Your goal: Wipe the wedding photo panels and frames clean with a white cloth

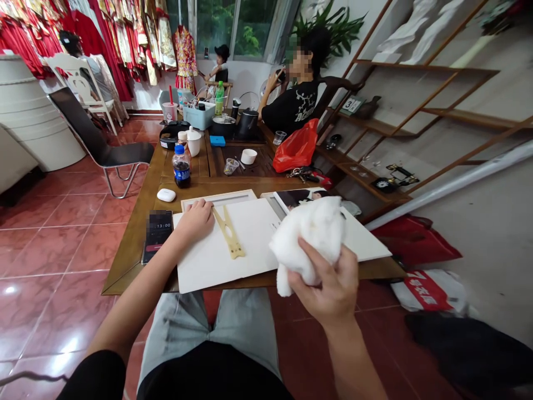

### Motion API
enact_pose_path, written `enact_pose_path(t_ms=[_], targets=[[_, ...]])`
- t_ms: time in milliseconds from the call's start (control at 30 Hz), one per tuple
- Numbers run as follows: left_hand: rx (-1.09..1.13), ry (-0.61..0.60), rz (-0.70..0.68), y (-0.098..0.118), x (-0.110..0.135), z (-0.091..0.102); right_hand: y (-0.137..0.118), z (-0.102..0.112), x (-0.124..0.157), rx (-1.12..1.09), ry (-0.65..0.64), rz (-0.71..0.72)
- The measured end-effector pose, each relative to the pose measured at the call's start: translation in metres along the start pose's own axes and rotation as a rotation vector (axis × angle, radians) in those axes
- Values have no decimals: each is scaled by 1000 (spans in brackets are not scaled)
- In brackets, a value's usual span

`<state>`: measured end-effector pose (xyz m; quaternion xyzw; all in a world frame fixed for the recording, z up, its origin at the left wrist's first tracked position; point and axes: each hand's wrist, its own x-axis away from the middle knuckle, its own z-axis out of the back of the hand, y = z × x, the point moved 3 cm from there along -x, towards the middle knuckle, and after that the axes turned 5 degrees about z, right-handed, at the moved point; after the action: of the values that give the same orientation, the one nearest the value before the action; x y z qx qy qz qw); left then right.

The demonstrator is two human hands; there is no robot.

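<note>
Glossy red tile floor [50,250] is spreading out under everything here, and a long wooden table [125,272] with a satiny varnished top is running up the middle of the frame. A person in a black T-shirt [293,108] is sitting at the far end, upper right of the frame, with a dark wood shelf unit [416,111] leaning along the right side. Two smooth white boards are lying flat on the near end of the table: the first white board [220,250] is on top, and the second white board [368,244] is sticking out at lower right. Just past them, a thin pale-wood frame [219,198] and one glossy photo print [297,199] are poking out. A fluffy white towel [310,244] is bunched into a soft lump and sits just over the boards, right of center. The right hand [328,283] is closing around it in a tight, narrow grip, fingers sinking into the pile. The left hand [195,222] isn't gripping anything, it's lying palm down on the first white board, right beside a long, narrow pale yellow forked strip [228,233]. One black phone [157,236] is lying just left of that hand, and there's a single cola bottle [182,166] further up the table.
</note>
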<state>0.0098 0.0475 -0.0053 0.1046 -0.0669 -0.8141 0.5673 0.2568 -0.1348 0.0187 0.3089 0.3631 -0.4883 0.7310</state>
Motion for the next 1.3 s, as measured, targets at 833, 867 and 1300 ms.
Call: enact_pose_path(t_ms=[833,867,1300], targets=[[-119,270,-264,-53,134,15,145,-81,-4,123,-574,-164],[-139,272,-284,-54,136,13,146,-81,-3,103,-582,-163],[-233,311,-376,-54,135,9,83,-64,-3,65,-508,475]])
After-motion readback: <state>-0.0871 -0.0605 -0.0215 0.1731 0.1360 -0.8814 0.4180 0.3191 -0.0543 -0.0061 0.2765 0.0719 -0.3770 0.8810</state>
